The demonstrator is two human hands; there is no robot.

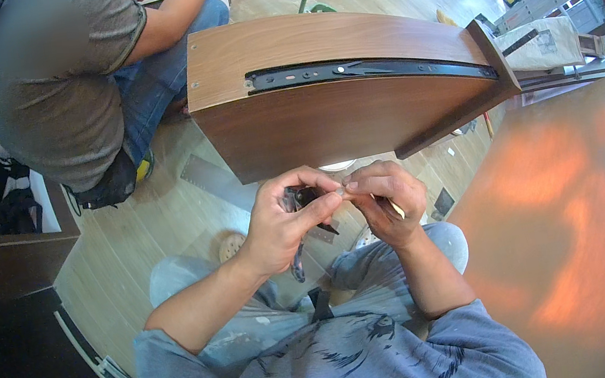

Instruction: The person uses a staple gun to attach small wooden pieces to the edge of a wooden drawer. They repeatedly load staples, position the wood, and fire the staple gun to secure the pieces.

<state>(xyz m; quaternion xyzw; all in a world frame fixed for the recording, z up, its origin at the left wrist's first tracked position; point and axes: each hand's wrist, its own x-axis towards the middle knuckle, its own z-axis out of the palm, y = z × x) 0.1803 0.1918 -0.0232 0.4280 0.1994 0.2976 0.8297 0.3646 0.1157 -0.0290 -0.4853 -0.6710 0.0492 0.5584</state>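
My left hand (280, 223) is closed around a dark hand tool (299, 264) that looks like pliers, its handle hanging below the palm. Thumb and forefinger of that hand pinch a small pale piece (340, 192), and the fingertips of my right hand (392, 199) meet them there. A thin, pale yellow strip (397, 209) sticks out from my closed right hand. Just beyond both hands lies a brown wooden drawer (309, 125) on its side. A black metal drawer slide (371, 69) runs along its upward-facing side.
A seated person in a grey shirt (63, 107) works at the far left. A large brown panel (574, 226) stands at my right, and a dark cabinet (16, 263) at my left. A flat grey plate (219, 179) lies on the wooden floor (109, 280).
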